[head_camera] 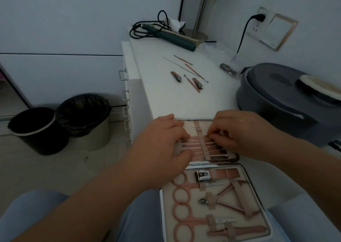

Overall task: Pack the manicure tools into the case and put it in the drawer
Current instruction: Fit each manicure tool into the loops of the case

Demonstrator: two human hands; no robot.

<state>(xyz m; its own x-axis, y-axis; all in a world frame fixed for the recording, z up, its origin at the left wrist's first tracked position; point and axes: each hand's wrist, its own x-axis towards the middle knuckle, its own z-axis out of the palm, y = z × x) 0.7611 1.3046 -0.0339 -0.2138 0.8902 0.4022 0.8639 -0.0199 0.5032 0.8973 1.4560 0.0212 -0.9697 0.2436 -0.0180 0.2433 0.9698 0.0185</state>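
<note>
Pressing flat with the left hand (162,140) on the open case (243,169), pinching a thin tool (195,142) under the strap with the right hand (239,133).

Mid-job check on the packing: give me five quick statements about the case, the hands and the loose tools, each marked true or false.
1. The case lies open. True.
2. Both hands work at its upper half, the left hand and right hand. True.
3. All tools are packed. False: two nail clippers and several thin tools still lie on the white table.
4. The lower half is empty. False: scissors and nippers sit strapped there.
5. The waste bins stand on the table. False: on the floor.
</note>
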